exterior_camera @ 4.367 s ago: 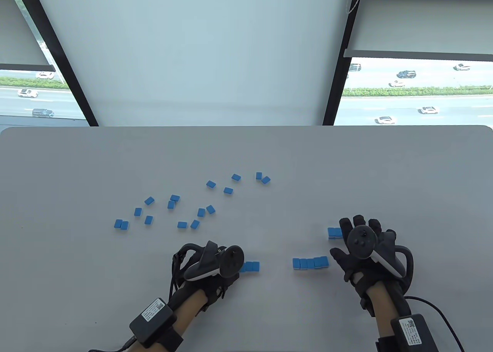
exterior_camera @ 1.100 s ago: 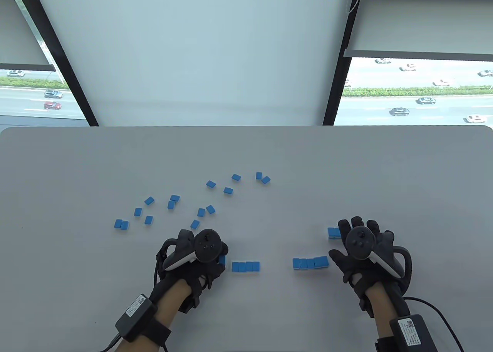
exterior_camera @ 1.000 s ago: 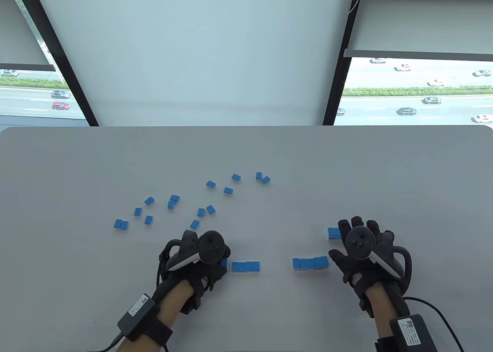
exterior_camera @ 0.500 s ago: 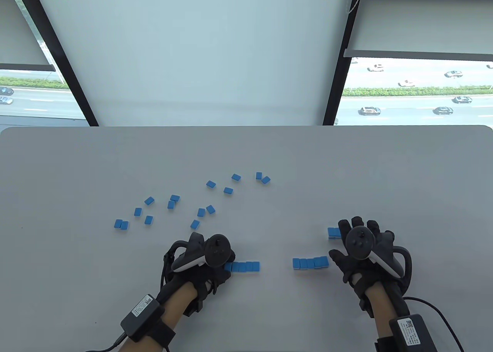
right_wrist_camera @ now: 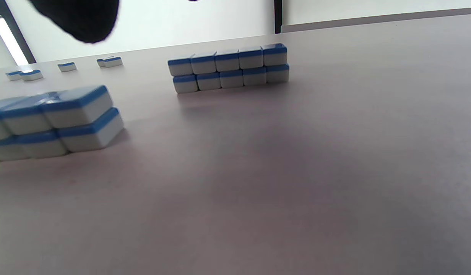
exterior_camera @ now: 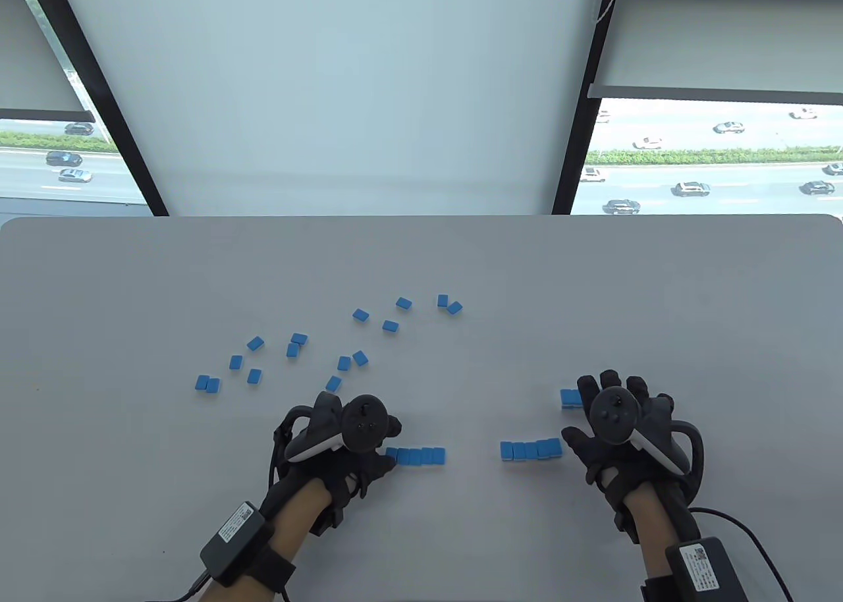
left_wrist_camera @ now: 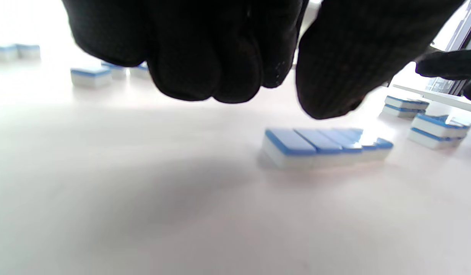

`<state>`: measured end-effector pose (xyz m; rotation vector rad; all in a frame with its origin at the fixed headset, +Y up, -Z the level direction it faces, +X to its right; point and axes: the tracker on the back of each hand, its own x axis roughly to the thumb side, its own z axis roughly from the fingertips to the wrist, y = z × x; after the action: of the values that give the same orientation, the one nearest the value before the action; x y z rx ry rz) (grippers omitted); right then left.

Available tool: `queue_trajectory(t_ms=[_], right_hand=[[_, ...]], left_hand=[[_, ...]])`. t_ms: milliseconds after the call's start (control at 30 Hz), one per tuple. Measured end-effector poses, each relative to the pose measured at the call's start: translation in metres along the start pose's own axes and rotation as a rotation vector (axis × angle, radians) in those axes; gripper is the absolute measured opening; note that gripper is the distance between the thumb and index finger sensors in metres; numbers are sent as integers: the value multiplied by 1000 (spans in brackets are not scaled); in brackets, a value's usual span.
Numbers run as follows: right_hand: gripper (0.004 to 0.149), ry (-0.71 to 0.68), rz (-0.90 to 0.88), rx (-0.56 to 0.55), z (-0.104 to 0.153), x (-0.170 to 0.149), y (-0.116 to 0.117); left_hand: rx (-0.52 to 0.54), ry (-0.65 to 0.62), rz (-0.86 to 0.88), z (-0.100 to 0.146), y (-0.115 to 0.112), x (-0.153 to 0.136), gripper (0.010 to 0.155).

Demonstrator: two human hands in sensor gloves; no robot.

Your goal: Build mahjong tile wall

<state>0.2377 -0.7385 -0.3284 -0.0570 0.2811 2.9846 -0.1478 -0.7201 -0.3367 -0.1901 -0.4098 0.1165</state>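
I am watching my left hand point(exterior_camera: 346, 440) hovering low over the worktop point(exterior_camera: 421, 259), its fingers point(left_wrist_camera: 205, 53) hanging loosely curled and holding nothing, the thumb tip sitting just above the near end of a single-layer row of blue-backed tiles point(exterior_camera: 416, 456); in the left wrist view that row point(left_wrist_camera: 323, 147) is lying just beyond and below the fingertips, apart from them. My right hand point(exterior_camera: 616, 431) is resting flat with its fingers spread and relaxed, gripping nothing. Just to the thumb side of it a two-layer stack of five tiles point(exterior_camera: 531, 449) is standing, and the right wrist view is showing it clearly as two rows, one on the other point(right_wrist_camera: 229, 68). Another two-layer stack point(exterior_camera: 571, 398) is sitting right beside the tips of my right fingers, partly hidden by them; in the right wrist view it is showing close at the left edge point(right_wrist_camera: 56, 122). Well ahead of my left fingers, the loose tiles point(exterior_camera: 323, 345) are lying scattered face down across the middle of the worktop
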Motion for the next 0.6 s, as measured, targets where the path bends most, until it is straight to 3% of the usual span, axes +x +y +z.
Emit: queue_trajectory(t_ms=[200, 333, 500, 600], right_hand=[[80, -2, -4, -4, 0, 0, 0], [80, -1, -4, -6, 0, -1, 0], [80, 1, -4, -8, 0, -2, -1], [80, 4, -3, -7, 0, -2, -1]], left_hand=[[147, 57, -25, -2, 42, -24, 62], [206, 104, 18, -11, 53, -48, 61], [175, 181, 43, -25, 38, -76, 64], [86, 192, 93, -33, 14, -92, 68]])
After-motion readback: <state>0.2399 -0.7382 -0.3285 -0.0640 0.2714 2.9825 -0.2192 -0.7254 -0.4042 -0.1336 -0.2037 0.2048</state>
